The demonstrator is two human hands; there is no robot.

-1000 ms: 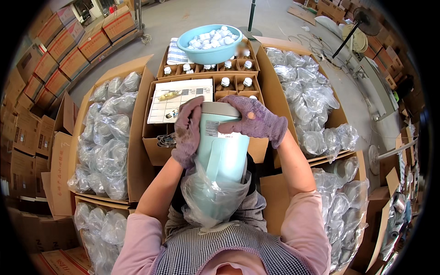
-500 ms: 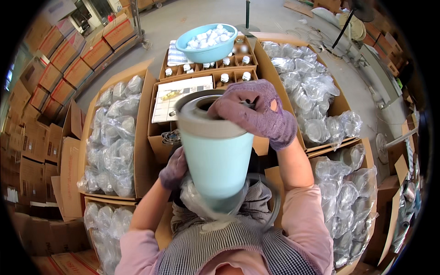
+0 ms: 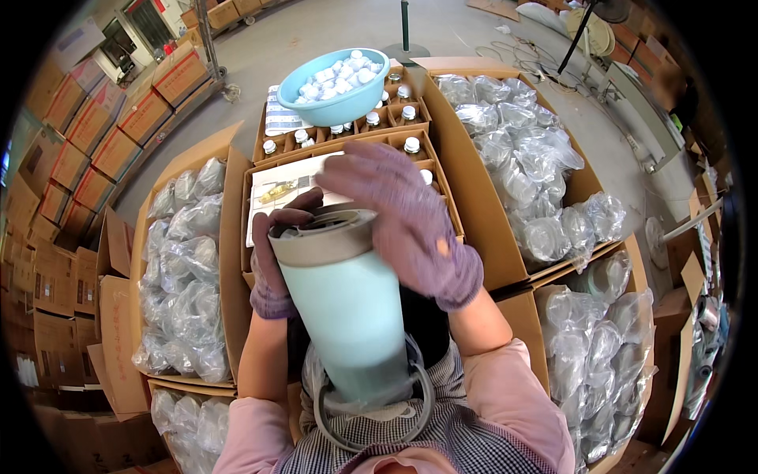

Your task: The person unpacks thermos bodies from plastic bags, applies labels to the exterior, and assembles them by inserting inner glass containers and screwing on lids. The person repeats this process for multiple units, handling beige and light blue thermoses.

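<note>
Pale-blue, grey-rimmed cylindrical vessel [image 3: 339, 308], seven o'clock of centre

The purple-gloved left grip [image 3: 270, 272] holds its rim [image 3: 328, 249]; the right grip [image 3: 407, 217], blurred, spreads wide alongside. Red-printed brown cardboard boxes [image 3: 144, 117] stand at ten o'clock.

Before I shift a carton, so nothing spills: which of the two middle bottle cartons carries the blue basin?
The farther bottle carton carries the blue basin; the nearer one has a white printed sheet on top.
</note>
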